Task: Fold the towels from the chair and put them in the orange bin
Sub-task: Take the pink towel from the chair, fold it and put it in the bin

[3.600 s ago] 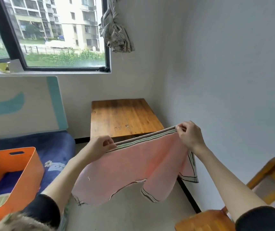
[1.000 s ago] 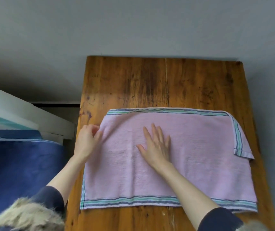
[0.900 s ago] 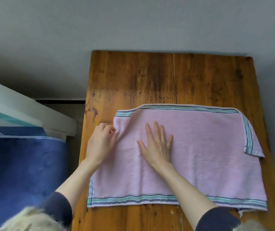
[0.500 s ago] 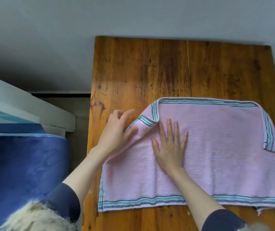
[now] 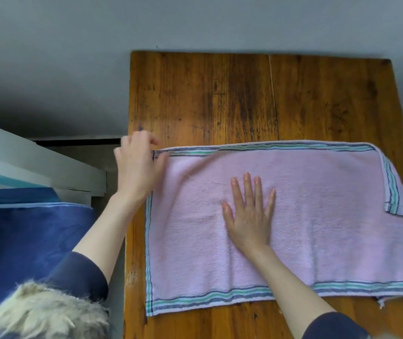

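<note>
- Head view, the only one: a pink towel (image 5: 317, 216) is spread flat on the wooden table (image 5: 220, 99), covering the near half, with the far half of the table left bare.
- The towel's striped green and dark borders are seen along its far edge, near edge and left edge; its near edge is laid just inside the table's near edge, its left edge just inside the table's left edge.
- The towel's far right corner is folded over onto itself near the table's right edge; the right side of the towel reaches about to that edge.
- The left hand (image 5: 138, 167) is placed at the towel's far left corner, by the table's left edge; its fingers (image 5: 160, 159) are curled and the corner hem is pinched between thumb and fingers.
- The right hand (image 5: 250, 211) is laid palm down on the middle of the towel; its fingers (image 5: 246, 184) are held straight and slightly spread, pressed flat on the cloth, nothing gripped.
- Dark sleeves are seen on both forearms; a furry trim (image 5: 44, 311) is seen at the bottom left.
- A blue bedcover (image 5: 24, 241) and a white board (image 5: 36, 165) are seen left of the table; a grey wall (image 5: 195, 20) is behind the table's far edge.
</note>
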Available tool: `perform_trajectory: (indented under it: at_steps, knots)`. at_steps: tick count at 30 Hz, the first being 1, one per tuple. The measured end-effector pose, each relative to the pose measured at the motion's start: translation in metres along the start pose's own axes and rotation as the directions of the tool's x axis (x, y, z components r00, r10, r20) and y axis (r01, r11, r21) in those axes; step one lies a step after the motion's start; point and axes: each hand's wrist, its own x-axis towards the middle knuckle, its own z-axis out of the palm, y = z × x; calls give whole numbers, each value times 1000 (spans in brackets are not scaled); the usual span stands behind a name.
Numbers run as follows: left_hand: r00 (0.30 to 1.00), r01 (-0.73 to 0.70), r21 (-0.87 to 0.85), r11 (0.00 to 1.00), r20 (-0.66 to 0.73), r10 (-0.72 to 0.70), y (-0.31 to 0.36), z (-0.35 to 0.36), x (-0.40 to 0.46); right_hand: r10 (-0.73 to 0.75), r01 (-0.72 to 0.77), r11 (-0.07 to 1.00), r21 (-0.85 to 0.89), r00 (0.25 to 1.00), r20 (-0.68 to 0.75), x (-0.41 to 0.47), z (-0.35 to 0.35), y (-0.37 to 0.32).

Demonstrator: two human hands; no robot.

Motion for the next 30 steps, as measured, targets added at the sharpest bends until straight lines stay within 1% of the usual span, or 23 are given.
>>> perform_trajectory:
  at_steps: [1, 2, 3, 5, 7, 9, 11, 16, 19, 23, 25, 27, 30]
  knots:
    - [999, 29, 39, 999, -41, -27, -2, -2, 0, 7, -7, 1000, 0, 1000, 2, 0, 0, -1]
    - [997, 31, 70, 997, -74, -26, -2, -3, -2, 15, -15, 1000, 2, 1000, 3, 0, 1, -2]
    - [996, 10, 86, 996, -95, -2, -3, -1, -8, 22, -22, 1000, 4, 1000, 6, 0, 1, -3]
    - [991, -88, 88, 992, -96, 97, 0, 9, -30, 27, -28, 1000, 11, 1000, 9, 0, 2, -3]
    - [978, -203, 73, 976, -31, 206, 1, 22, -58, 24, -24, 1000, 16, 1000, 11, 0, 1, -2]
    - [958, -277, 77, 958, 106, 268, -2, 38, -79, 19, -19, 1000, 15, 1000, 9, -1, 2, -2]
    - [939, -279, 127, 952, 244, 243, -8, 49, -87, 17, -17, 1000, 16, 1000, 7, -1, 2, -1]
    - [931, -252, 244, 936, 325, 166, -19, 45, -55, -6, 5, 1000, 11, 999, 50, -7, -1, 1]
    - [923, -258, 243, 935, 349, 164, -19, 40, -42, 4, -4, 1000, -1, 997, 75, -7, -3, -1]
    - [909, -362, 254, 897, 307, 280, -12, 41, -44, 14, -14, 1000, 12, 999, 51, -2, -4, -3]
    - [911, -378, 276, 883, 277, 304, -7, 43, -39, -11, 10, 1000, 28, 1000, 17, -1, -7, 2]
    - [926, -334, 281, 900, 274, 258, -3, 45, -28, -21, 22, 1000, 21, 1000, -16, 1, -11, 12]
    - [936, -236, 298, 925, 326, 134, -1, 48, -11, 17, -16, 1000, 24, 999, -32, 8, -14, 35]
